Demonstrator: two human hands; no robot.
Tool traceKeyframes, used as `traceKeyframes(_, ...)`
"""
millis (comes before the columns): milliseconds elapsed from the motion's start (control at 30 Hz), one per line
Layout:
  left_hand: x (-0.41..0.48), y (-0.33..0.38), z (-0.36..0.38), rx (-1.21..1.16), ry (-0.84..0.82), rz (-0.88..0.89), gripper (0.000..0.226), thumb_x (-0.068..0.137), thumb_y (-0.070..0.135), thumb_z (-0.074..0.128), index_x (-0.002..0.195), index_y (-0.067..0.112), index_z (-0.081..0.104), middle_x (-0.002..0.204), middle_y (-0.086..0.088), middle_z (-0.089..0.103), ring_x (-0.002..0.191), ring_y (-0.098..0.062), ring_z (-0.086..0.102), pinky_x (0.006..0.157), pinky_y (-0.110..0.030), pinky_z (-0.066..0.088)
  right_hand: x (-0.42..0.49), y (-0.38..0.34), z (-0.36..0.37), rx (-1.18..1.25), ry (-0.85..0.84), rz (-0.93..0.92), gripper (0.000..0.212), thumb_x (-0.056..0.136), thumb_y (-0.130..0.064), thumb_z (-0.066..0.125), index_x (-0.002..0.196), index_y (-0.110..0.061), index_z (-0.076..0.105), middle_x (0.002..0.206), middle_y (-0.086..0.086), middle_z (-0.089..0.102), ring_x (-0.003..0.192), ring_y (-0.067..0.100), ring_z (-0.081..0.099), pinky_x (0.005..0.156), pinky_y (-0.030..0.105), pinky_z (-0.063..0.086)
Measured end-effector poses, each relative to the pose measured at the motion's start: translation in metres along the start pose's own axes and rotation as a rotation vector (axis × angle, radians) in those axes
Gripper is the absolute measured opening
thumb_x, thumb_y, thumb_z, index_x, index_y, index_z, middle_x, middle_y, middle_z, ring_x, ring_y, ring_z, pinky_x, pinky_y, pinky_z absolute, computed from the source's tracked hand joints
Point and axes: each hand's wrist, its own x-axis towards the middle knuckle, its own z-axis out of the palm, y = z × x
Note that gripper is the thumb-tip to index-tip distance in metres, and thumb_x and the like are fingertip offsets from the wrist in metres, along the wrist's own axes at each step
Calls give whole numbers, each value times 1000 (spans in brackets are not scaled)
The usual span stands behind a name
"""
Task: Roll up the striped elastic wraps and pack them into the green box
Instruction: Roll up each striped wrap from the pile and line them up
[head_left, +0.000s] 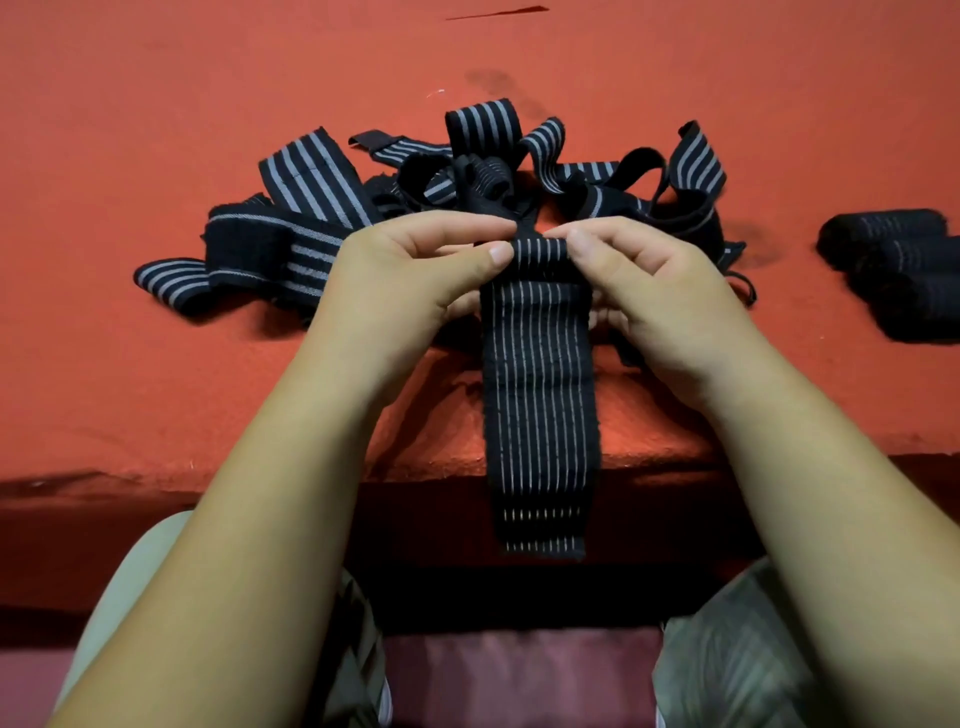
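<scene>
A black elastic wrap with thin white stripes (540, 395) hangs from my hands over the front edge of the red table. My left hand (415, 270) and my right hand (639, 275) pinch its top end from either side, where the end is folded over into a small roll. Behind my hands lies a tangled pile of loose striped wraps (322, 192). Several rolled-up wraps (898, 265) lie together at the right edge of the view. No green box is in view.
The table is covered in red cloth (156, 364), and its front edge runs across the view just below my wrists. My knees (753, 649) show under the table edge.
</scene>
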Motion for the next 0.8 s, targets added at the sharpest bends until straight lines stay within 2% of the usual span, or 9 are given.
traceKeyframes(100,0,1,-2,32,0,16,18,94,16,82,109,25,85,104,-1,83,108,-19,78,93,-36,63,-1,0,0,-2,28,-1,26,106,-34,68,116,-14,80,114,35,70,91,32,65,83,48,53)
traceKeyframes(267,1,1,-5,35,4,-29,24,94,23,84,117,19,82,112,-2,82,111,-19,78,96,-42,64,-2,-4,-1,40,21,-31,22,102,-16,74,124,-15,77,120,19,76,96,24,70,83,41,58)
traceKeyframes(333,1,0,-5,35,16,-41,26,93,18,84,119,17,81,111,-4,82,108,-18,79,95,-40,65,-3,-2,0,32,15,-37,25,101,-13,74,126,-16,76,119,14,77,99,20,71,85,38,59)
traceKeyframes(467,1,-1,-4,87,55,15,31,88,18,89,117,24,81,103,1,81,95,-10,78,80,-28,61,-1,1,0,14,9,-20,24,101,-20,75,125,-20,77,110,20,74,94,26,64,87,42,55)
traceKeyframes(533,1,-1,-4,94,59,23,33,87,18,89,118,25,80,102,4,81,92,-7,77,77,-24,59,1,1,-1,-13,4,-22,18,103,-19,73,121,-18,78,96,11,74,86,21,63,80,34,56)
traceKeyframes(600,1,-2,-3,74,60,11,30,88,19,88,117,22,80,105,2,82,99,-9,78,81,-23,59,0,1,-1,-10,-4,-30,17,104,-13,71,119,-18,76,87,-5,71,81,12,62,75,27,55)
traceKeyframes(633,0,-2,-2,52,48,2,27,90,18,87,116,19,81,106,1,83,102,-11,79,83,-23,60,0,1,0,-4,-4,-34,19,103,-12,71,120,-18,76,90,-6,72,84,13,63,78,31,58)
traceKeyframes(733,-1,-2,-3,34,9,8,22,93,13,83,115,12,80,107,-6,83,104,-20,80,84,-29,63,-1,1,0,18,-7,-53,25,101,-10,73,125,-17,74,115,15,75,105,29,70,103,57,58)
traceKeyframes(800,-1,-2,-4,53,9,36,22,93,9,82,114,12,79,104,-7,82,100,-22,80,82,-31,63,-1,1,-1,36,-20,-45,28,100,-10,74,127,-18,74,124,25,70,111,35,70,108,66,53)
